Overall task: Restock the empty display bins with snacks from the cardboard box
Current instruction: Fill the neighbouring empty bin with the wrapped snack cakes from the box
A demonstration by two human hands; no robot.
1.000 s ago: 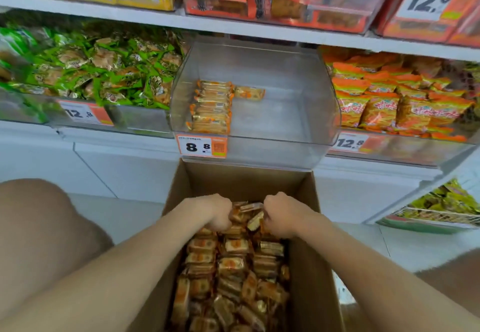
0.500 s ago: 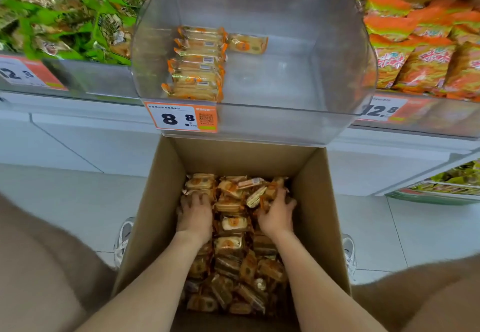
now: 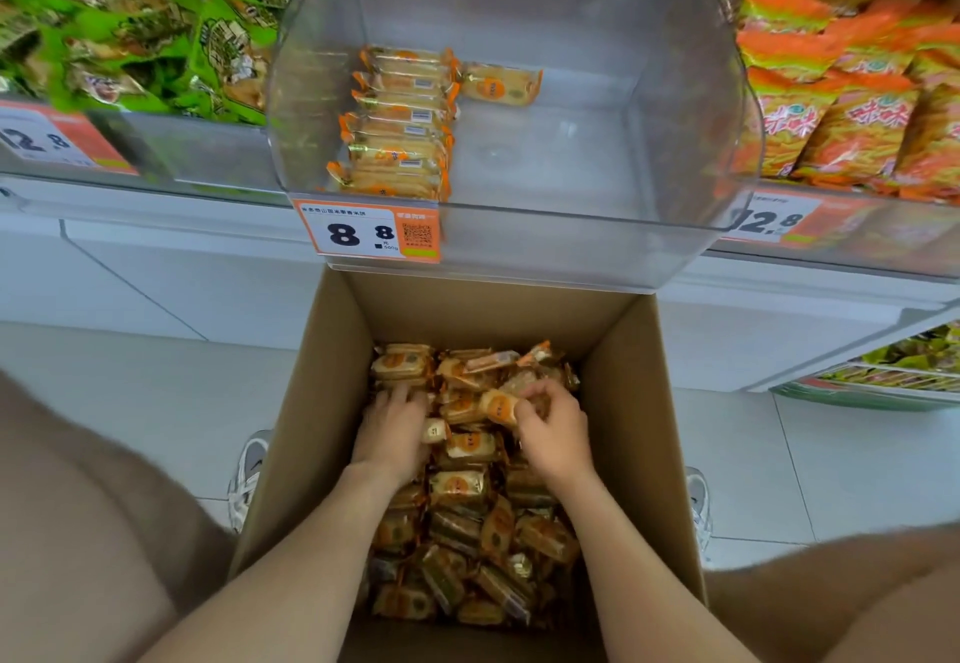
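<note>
Both hands dig in the box (image 3: 332,402); left hand (image 3: 390,436) lies flat and empty on the snacks (image 3: 462,486); right hand (image 3: 553,431) pinches one packet (image 3: 497,407), whose slick wrapper may slip short of the bin (image 3: 571,226).

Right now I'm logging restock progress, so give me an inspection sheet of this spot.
Surface: pale tiled floor, cardboard box standing on it.
Job's things: box full of wrapped snacks; clear bin holds one row at its left plus one loose pack.
Clutter: nothing seen.
Grippers: left hand pressed into the snacks; right hand fingers closed on a pack.
Cables: nothing seen.
Surroundings: green packs left, orange packs right, price tag.
</note>
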